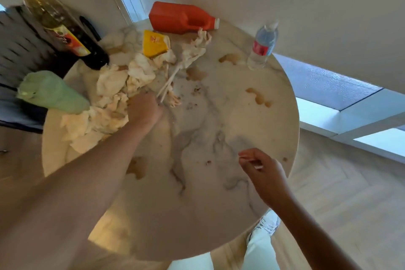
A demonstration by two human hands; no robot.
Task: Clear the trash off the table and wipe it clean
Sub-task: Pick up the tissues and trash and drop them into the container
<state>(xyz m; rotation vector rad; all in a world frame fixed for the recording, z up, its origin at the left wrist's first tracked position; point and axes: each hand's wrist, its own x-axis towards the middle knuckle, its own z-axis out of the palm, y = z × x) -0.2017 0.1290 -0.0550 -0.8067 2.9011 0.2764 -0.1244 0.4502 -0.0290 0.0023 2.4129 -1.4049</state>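
Marble table (pixel 219 193) is bearing brown spills and a heap of crumpled tissues (pixel 114 94) on its far left side. Your left hand (pixel 144 109) is resting against the heap beside white chopsticks (pixel 168 82); whether it is gripping, I cannot tell. Your right hand (pixel 260 169) is hovering, fingers loosely curled, holding nothing.

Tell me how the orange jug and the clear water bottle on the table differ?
The orange jug lies on its side at the table's far edge; the water bottle stands upright near the right rim. The jug is opaque, with a moulded handle; the water bottle is see-through, slimmer, with a red label and no handle. The jug looks much bulkier. Both are plastic, with pale caps, and neither hand touches them.
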